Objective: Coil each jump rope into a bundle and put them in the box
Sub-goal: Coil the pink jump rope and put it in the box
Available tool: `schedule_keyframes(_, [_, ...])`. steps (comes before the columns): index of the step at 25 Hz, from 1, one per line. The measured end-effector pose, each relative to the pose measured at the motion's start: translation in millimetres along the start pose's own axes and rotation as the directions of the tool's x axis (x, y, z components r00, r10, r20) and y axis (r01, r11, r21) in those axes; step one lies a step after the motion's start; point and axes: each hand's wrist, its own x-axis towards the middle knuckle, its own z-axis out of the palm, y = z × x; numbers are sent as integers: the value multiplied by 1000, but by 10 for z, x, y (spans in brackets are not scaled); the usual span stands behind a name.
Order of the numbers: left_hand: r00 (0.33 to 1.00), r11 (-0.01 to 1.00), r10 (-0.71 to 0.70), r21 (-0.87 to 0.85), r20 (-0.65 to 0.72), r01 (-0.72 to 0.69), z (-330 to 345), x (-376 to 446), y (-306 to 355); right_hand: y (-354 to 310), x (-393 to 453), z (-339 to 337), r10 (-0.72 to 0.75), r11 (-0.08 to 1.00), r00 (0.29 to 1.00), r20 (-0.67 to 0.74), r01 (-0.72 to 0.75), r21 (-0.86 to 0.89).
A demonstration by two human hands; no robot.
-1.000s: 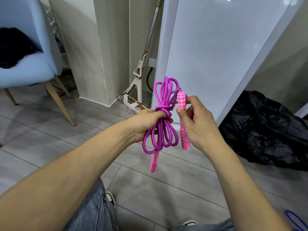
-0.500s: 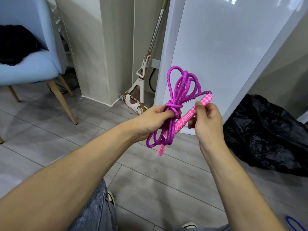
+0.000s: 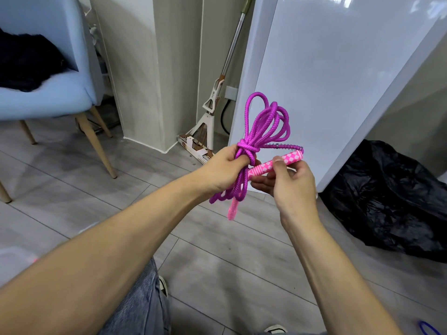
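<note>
A purple jump rope [image 3: 263,124] is coiled into a bundle of loops with a wrap around its middle. My left hand [image 3: 225,171] grips the bundle at that wrap, loops fanning up and hanging down. My right hand [image 3: 287,184] pinches one pink checkered handle [image 3: 275,165], held slanted with its tip against the bundle. The second pink handle [image 3: 232,210] hangs below the loops. A bit of blue rope [image 3: 429,328] shows at the bottom right corner. No box is clearly in view.
A white panel [image 3: 338,81] stands right behind the hands. A black plastic bag [image 3: 391,197] lies on the floor at right. A mop [image 3: 212,112] leans in the corner. A light blue chair [image 3: 48,93] stands at left. Something pale and translucent [image 3: 14,259] sits at the left edge.
My right hand tilted the pink handle from hanging upright to slanted and brought its tip to the bundle. The loops on top have spread wider and the bundle has tilted.
</note>
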Motion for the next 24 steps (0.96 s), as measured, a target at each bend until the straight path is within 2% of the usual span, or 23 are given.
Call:
schedule_keyframes(2, [997, 997, 4, -72, -72, -9, 13, 15, 21, 68, -59, 48, 5, 996, 999, 41, -2, -85])
schedule_keyframes(5, [974, 945, -104, -326, -203, 33, 8, 63, 63, 176, -108, 119, -2, 944, 982, 188, 64, -323])
schedule_keyframes(8, [955, 889, -182, -454, -236, 57, -4, 79, 56, 123, -101, 165, 25, 879, 962, 270, 107, -465])
schedule_keyframes(10, [955, 852, -191, -522, -226, 47, 16, 70, 58, 96, -93, 146, 97, 906, 948, 302, 42, -422])
schedule_keyframes(12, [952, 819, -192, -573, -237, 23, 45, 69, 66, 121, -140, 127, 223, 948, 906, 360, -116, -296])
schedule_keyframes(14, [939, 810, -206, -586, -274, 7, 61, 74, 50, 147, -209, 127, 208, 944, 897, 390, -80, -319])
schedule_keyframes(17, [912, 808, -257, -589, -320, 21, 62, 65, 32, 172, -228, 158, 131, 931, 935, 330, -2, -364])
schedule_keyframes(19, [890, 784, -287, -621, -353, 7, 22, 89, 22, 161, -220, 140, 168, 911, 919, 358, -6, -413])
schedule_keyframes(21, [875, 776, -290, -631, -388, -23, -29, 115, 34, 191, -263, 134, 276, 863, 866, 416, -34, -503])
schedule_keyframes(22, [871, 778, -288, -628, -398, -30, -25, 111, 41, 237, -278, 149, 306, 847, 862, 404, -53, -528])
schedule_keyframes(24, [868, 794, -284, -607, -407, -25, 20, 99, 35, 359, -273, 196, 280, 859, 905, 321, -88, -504])
